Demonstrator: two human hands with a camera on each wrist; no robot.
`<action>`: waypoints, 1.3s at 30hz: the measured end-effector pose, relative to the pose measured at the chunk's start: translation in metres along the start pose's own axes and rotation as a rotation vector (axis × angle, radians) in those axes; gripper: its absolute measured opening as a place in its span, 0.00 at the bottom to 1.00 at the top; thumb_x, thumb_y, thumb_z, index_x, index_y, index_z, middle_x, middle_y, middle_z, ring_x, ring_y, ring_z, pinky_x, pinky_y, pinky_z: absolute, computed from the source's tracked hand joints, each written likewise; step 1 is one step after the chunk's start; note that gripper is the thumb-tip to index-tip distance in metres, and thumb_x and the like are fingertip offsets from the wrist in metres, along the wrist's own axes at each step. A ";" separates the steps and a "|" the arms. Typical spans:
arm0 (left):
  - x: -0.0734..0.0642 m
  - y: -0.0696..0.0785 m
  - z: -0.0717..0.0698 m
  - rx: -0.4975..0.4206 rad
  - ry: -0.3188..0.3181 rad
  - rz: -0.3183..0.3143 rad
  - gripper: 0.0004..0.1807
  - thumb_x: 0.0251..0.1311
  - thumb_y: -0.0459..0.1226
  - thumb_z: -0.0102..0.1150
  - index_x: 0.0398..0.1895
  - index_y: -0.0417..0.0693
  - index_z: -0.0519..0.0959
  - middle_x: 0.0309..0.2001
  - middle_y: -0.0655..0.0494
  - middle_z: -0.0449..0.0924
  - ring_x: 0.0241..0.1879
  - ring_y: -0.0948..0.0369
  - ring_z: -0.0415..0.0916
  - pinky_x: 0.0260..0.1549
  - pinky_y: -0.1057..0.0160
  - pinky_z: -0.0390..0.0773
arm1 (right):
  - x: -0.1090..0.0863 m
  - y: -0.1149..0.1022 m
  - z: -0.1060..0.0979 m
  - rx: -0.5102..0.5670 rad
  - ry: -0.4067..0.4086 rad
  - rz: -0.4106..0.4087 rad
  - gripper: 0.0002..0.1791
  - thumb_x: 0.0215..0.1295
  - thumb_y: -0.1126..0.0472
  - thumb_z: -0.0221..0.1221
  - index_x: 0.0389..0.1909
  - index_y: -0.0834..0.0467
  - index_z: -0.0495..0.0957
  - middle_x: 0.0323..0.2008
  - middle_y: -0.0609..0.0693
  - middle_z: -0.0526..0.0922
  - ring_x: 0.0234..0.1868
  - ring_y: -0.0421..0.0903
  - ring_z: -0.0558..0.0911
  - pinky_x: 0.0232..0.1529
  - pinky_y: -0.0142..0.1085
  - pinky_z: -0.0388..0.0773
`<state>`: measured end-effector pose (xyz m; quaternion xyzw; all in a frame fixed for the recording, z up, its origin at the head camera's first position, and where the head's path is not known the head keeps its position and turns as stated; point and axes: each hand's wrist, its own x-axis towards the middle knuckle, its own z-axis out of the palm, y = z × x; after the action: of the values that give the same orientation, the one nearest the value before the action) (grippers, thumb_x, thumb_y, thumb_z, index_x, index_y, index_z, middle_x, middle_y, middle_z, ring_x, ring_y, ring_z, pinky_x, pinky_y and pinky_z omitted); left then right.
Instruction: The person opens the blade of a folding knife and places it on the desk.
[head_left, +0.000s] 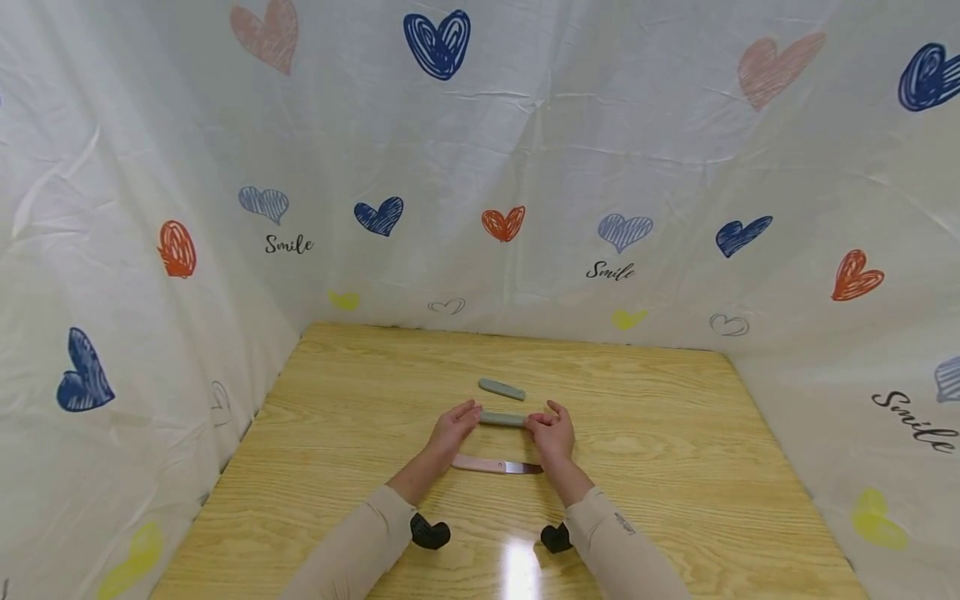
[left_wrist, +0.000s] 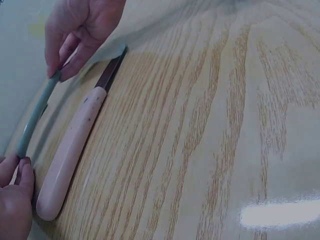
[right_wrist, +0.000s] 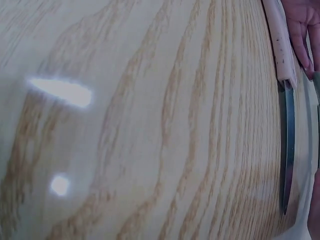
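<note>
A slim grey-green bar is held level between both hands, just over the table. My left hand pinches its left end between thumb and fingers. At the other end, the thumb and fingers of my right hand pinch it. What kind of thing the bar is, I cannot tell. Nearer to me lies a knife with a pink handle, its blade bare and pointing right. Beyond the hands lies a second grey-green piece, shaped like a handle, with a small hole near its right end.
The wood-grain table is enclosed at the back and sides by a white curtain printed with hearts. Black camera mounts sit on both wrists, low over the table. Light glares off its front part.
</note>
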<state>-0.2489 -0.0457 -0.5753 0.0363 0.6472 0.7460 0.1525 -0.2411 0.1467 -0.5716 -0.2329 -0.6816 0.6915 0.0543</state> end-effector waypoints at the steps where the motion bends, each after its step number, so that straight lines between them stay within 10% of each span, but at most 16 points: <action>1: 0.000 -0.001 0.000 0.031 0.017 0.006 0.29 0.72 0.32 0.45 0.70 0.24 0.53 0.68 0.29 0.59 0.71 0.41 0.56 0.68 0.54 0.65 | 0.000 0.000 0.000 0.009 -0.006 0.000 0.36 0.55 0.76 0.64 0.65 0.65 0.64 0.25 0.44 0.80 0.25 0.34 0.77 0.30 0.30 0.80; 7: -0.001 -0.005 0.001 0.068 0.066 0.030 0.26 0.69 0.26 0.47 0.68 0.26 0.59 0.65 0.30 0.66 0.67 0.41 0.63 0.55 0.69 0.77 | -0.004 -0.001 0.003 0.077 -0.067 -0.013 0.34 0.57 0.78 0.62 0.65 0.66 0.64 0.25 0.43 0.80 0.30 0.41 0.82 0.36 0.31 0.83; 17: -0.002 -0.002 -0.005 -0.005 0.060 0.005 0.28 0.68 0.25 0.48 0.71 0.33 0.59 0.65 0.33 0.67 0.66 0.43 0.65 0.55 0.64 0.78 | -0.009 -0.003 0.003 0.127 -0.160 -0.034 0.35 0.56 0.79 0.61 0.66 0.65 0.63 0.28 0.44 0.79 0.33 0.41 0.83 0.35 0.26 0.82; 32: -0.010 0.006 -0.019 -0.084 -0.095 0.019 0.36 0.66 0.25 0.50 0.75 0.35 0.49 0.62 0.25 0.64 0.48 0.66 0.81 0.51 0.63 0.81 | -0.013 -0.005 -0.011 0.198 -0.381 -0.041 0.37 0.60 0.77 0.58 0.71 0.62 0.57 0.33 0.43 0.83 0.34 0.36 0.83 0.38 0.28 0.82; 39: -0.015 0.012 -0.020 -0.029 -0.138 -0.008 0.34 0.66 0.26 0.53 0.73 0.31 0.54 0.50 0.38 0.82 0.44 0.65 0.83 0.56 0.52 0.77 | -0.016 -0.009 -0.014 0.191 -0.451 -0.073 0.38 0.61 0.75 0.60 0.71 0.65 0.55 0.35 0.46 0.87 0.35 0.36 0.85 0.38 0.29 0.84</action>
<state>-0.2415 -0.0709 -0.5643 0.0828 0.6243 0.7506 0.2001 -0.2237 0.1543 -0.5580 -0.0417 -0.6162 0.7847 -0.0525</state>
